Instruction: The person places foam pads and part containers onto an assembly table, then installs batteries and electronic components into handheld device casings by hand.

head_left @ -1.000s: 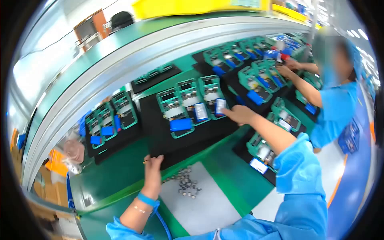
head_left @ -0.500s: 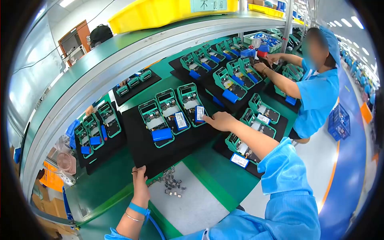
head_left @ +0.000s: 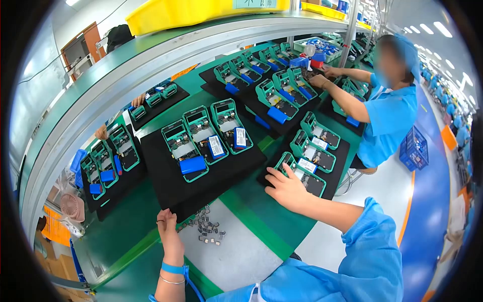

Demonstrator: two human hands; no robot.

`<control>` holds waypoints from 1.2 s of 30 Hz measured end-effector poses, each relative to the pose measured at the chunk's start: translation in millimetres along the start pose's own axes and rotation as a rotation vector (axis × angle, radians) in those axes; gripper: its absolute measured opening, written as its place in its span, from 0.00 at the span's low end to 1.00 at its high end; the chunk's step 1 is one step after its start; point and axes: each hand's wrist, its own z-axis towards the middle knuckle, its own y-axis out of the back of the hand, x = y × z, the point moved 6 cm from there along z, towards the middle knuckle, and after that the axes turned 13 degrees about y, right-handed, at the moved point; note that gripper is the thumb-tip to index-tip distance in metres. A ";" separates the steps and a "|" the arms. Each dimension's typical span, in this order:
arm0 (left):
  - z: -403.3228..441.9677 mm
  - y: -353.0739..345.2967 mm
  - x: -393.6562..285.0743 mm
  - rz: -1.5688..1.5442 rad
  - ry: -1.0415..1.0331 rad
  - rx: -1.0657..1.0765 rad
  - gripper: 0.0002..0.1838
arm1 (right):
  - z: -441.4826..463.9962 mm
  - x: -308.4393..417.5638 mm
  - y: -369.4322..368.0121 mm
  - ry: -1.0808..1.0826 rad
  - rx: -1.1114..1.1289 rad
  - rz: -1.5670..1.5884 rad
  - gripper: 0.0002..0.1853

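Right hand point(head_left: 288, 192) partly covers green housing point(head_left: 312, 184) — left hand point(head_left: 170, 232) at black mat point(head_left: 226, 172).

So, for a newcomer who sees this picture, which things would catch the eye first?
Probably first the big yellow plastic bin on the metal-edged shelf at the top. Next, likely the three green-framed devices with blue rectangular packs on the black rectangular mat at the centre, with the fingers of the left hand at its near corner. Then perhaps the small silvery pieces scattered on the grey sheet nearer the wearer.
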 end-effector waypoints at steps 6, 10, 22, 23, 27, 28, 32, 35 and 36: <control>3.7 3.1 4.0 -0.030 -0.004 0.047 0.18 | 3.1 -22.7 -22.9 0.056 0.009 -0.119 0.04; -2.2 0.4 0.6 -0.007 -0.007 0.064 0.20 | -5.7 -57.7 -29.0 0.083 0.153 -0.144 0.06; 2.1 4.1 3.7 0.013 -0.001 0.065 0.23 | 16.5 -153.0 -60.2 -1.158 -0.980 0.818 0.34; 2.9 5.0 4.7 0.026 -0.007 0.063 0.23 | 17.1 -172.3 -62.2 -1.243 -1.194 0.873 0.35; 1.2 7.4 7.6 0.011 -0.007 0.051 0.22 | -2.8 -255.9 -158.3 -1.676 -1.238 0.677 0.39; 4.4 7.9 10.2 0.020 -0.017 0.077 0.22 | 0.6 -247.5 -133.6 -1.792 -1.036 0.593 0.38; 4.6 8.1 12.1 -0.003 -0.066 0.057 0.20 | -14.1 -269.0 -160.1 -1.917 -1.160 0.763 0.40; -8.6 1.1 -4.8 0.174 -0.241 0.002 0.14 | -21.3 -267.7 -151.6 -1.902 -1.157 0.934 0.41; -11.5 -0.7 -7.0 0.166 -0.210 0.025 0.14 | -22.6 -269.2 -149.8 -1.901 -1.126 0.944 0.40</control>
